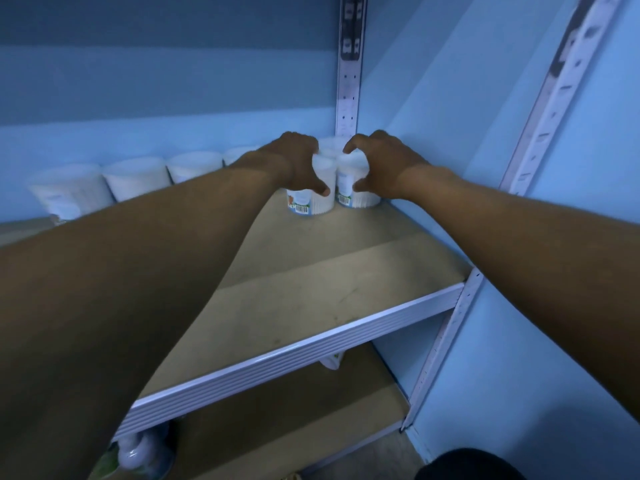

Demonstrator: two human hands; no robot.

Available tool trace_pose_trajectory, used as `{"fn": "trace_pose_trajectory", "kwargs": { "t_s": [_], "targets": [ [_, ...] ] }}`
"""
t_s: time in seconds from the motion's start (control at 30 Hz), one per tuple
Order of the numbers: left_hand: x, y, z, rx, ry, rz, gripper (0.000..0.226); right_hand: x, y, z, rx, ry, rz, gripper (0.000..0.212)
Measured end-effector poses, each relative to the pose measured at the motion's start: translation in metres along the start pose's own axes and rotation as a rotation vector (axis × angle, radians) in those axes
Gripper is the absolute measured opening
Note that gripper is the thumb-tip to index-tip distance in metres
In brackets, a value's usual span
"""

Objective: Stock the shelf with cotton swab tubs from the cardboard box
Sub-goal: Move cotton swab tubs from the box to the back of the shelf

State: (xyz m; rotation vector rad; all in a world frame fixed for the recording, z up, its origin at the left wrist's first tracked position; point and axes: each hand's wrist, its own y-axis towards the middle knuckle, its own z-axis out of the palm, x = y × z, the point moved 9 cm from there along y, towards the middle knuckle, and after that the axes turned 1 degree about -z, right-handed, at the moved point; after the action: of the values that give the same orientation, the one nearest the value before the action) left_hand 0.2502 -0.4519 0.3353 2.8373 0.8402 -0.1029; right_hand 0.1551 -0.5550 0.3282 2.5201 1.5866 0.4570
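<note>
My left hand [298, 161] curls around one tub [313, 199], and my right hand [377, 164] curls around the tub beside it [353, 192]. Both stand upright, touching, in the shelf's [311, 289] back corner. More tubs [135, 178] line the wall.

Both arms reach to the back right corner of the shelf [311, 289]. The left hand [294, 164] grips one cotton swab tub [320, 199], and the right hand [381, 164] grips the tub beside it [349, 192]. More tubs [138, 181] stand in a row along the blue wall [173, 98].
</note>
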Motion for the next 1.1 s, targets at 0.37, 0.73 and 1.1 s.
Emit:
{"fn": "trace_pose_trajectory", "kwargs": {
  "t_s": [0.37, 0.73, 1.1],
  "targets": [
    [0.005, -0.106, -0.054, 0.006, -0.050, 0.044, 0.070, 0.043, -0.085, -0.038, 0.000, 0.039, -0.042, 0.064],
    [0.008, -0.238, -0.050, -0.030, -0.099, 0.164, 0.067, 0.100, -0.189, -0.032, 0.029, 0.105, -0.173, 0.057],
    [0.019, -0.318, 0.011, 0.061, -0.111, 0.218, 0.063, 0.145, -0.271, 0.032, 0.100, 0.239, -0.282, 0.053]
  ]
}}
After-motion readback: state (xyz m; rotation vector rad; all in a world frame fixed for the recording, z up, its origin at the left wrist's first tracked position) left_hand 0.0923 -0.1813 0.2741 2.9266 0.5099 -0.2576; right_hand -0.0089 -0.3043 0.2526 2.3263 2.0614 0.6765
